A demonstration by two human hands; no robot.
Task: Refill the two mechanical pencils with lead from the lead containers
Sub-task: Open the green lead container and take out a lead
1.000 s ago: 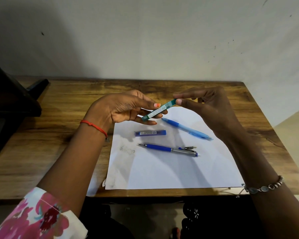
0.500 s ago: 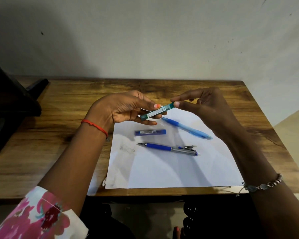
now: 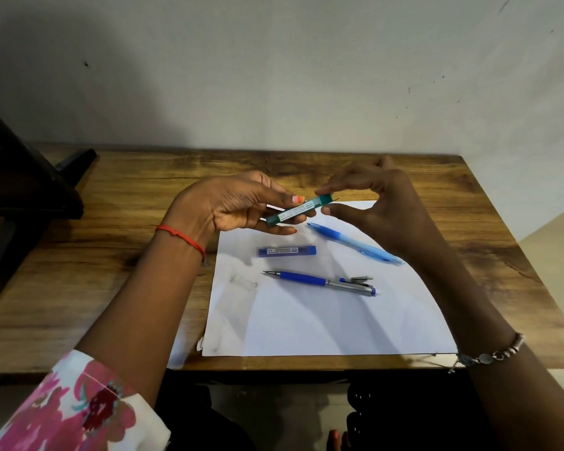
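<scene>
My left hand [image 3: 228, 206] holds a green lead container [image 3: 298, 209] by its lower end, tilted up to the right above the paper. The thumb and forefinger of my right hand [image 3: 381, 203] pinch the container's upper right end. A thin dark tip seems to stick out of that end. On the white paper [image 3: 323, 320] lies a blue lead container [image 3: 287, 250]. To its right a light blue mechanical pencil [image 3: 355, 244] rests slanted, and below it lies a dark blue and silver mechanical pencil [image 3: 319, 282], tip pointing left.
The paper covers the right half of a wooden table [image 3: 79, 288] set against a pale wall. A dark black stand [image 3: 20, 190] occupies the table's far left. The table's front edge is close to my body.
The green container has levelled a little and shifted slightly left. My right fingers have spread around its upper end, thumb now under it and forefinger over it.
</scene>
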